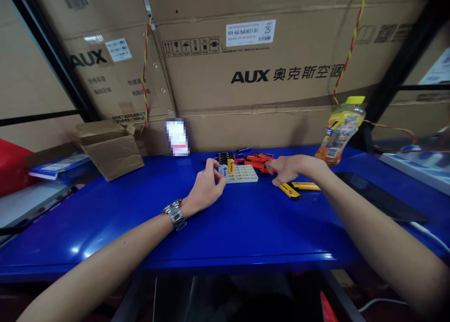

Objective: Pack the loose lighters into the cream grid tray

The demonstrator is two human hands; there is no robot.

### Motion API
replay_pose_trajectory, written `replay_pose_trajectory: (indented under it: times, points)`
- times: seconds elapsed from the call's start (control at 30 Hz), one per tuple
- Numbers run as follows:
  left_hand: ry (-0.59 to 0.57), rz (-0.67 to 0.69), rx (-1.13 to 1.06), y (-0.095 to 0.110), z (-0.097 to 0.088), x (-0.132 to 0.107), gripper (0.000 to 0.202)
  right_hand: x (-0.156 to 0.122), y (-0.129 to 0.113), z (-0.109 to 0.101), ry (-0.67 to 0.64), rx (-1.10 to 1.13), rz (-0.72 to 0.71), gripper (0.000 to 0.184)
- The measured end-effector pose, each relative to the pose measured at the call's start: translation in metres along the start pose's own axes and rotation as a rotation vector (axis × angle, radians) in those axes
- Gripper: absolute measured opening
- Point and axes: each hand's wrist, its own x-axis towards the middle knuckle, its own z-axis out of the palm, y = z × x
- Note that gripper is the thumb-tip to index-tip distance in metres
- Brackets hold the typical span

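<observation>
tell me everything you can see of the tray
The tray is off-white, low and rectangular, with its top divided into a grid of small compartments; it looks like plastic. It lies flat on the blue table, between the left hand and the right hand. A yellow piece appears upright at its left end. Whether any fingers touch the tray is unclear.

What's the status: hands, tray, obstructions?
Left hand at left end of pale tray. Right hand at red-orange pile. Yellow piece upright at tray's left end. Bottle beyond right wrist, not blocking tray.
</observation>
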Motion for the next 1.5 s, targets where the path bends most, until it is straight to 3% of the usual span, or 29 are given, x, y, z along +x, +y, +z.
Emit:
replay_pose_trajectory:
  times: [0.1, 0.17, 0.27, 0.37, 0.53, 0.67, 0.83, 1.17, 1.5]
  points:
    - [-0.005, 0.016, 0.008, 0.0, 0.0, 0.0, 0.023, 0.004, 0.006, 0.005, 0.134, 0.08, -0.176, 0.021]
    - [-0.006, 0.02, 0.011, 0.001, -0.001, 0.0, 0.023, -0.002, -0.001, -0.001, 0.2, 0.158, -0.21, 0.021]
    - [-0.03, 0.029, 0.006, 0.003, -0.001, -0.001, 0.02, -0.015, -0.022, -0.017, 0.235, 0.266, -0.184, 0.017]
    - [-0.067, 0.048, -0.025, 0.008, -0.003, -0.002, 0.014, -0.021, -0.048, -0.027, 0.286, 0.465, -0.292, 0.018]
    - [-0.171, 0.075, -0.079, 0.017, -0.006, -0.003, 0.022, -0.011, -0.083, -0.016, 0.365, 0.778, -0.444, 0.021]
    - [-0.219, 0.145, -0.001, 0.015, -0.006, -0.003, 0.021, -0.005, -0.099, -0.004, 0.396, 0.932, -0.5, 0.024]
    - [-0.222, 0.126, -0.012, 0.009, -0.003, -0.004, 0.022, -0.003, -0.1, -0.001, 0.389, 0.984, -0.518, 0.025]
    - [0.058, 0.059, -0.108, 0.011, -0.003, -0.002, 0.025, 0.001, -0.079, -0.003, 0.213, 0.978, -0.502, 0.027]
    - [0.028, -0.004, -0.325, 0.018, -0.005, -0.001, 0.018, 0.002, -0.094, 0.006, 0.052, 0.839, -0.539, 0.029]
